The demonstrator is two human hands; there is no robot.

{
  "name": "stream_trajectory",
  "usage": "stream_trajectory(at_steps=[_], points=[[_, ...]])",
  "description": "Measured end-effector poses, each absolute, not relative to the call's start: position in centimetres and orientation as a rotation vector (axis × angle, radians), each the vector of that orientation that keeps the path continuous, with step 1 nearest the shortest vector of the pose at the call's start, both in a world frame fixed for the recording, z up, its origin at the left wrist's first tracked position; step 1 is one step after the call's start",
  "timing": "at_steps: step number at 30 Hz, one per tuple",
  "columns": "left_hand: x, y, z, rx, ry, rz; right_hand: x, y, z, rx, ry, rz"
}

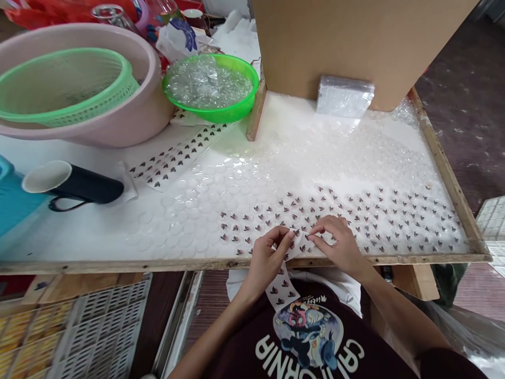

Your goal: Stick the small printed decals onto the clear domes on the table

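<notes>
My left hand (270,255) pinches the top of a white sticker strip (282,287) that hangs down over the tray's front edge onto my lap. My right hand (337,242) pinches at the same strip end, fingertips nearly touching those of the left. Both hands rest at the near edge of a wooden-framed white tray (445,163). Rows of small dark stickers on clear round domes (394,216) cover the tray's near right part. Plain clear domes (189,210) lie to the left.
A green bowl of clear domes (211,87), a pink basin (130,116) holding a green colander (59,87), a black mug (74,184) lying on its side, another sticker sheet (173,155), a cardboard box (355,42) and a clear packet (344,97) stand at the back.
</notes>
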State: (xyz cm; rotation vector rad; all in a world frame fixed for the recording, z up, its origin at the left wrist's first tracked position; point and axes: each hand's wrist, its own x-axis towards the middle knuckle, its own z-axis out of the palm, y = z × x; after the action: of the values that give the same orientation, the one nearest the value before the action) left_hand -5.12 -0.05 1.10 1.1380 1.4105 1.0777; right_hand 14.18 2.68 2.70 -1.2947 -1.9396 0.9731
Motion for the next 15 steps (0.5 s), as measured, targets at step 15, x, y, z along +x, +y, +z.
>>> stream_trajectory(at_steps=[15], points=[[-4.2,-1.2,1.1,1.178,1.331,0.956,13.6,3.4,4.1,-1.096,-1.407,1.384]])
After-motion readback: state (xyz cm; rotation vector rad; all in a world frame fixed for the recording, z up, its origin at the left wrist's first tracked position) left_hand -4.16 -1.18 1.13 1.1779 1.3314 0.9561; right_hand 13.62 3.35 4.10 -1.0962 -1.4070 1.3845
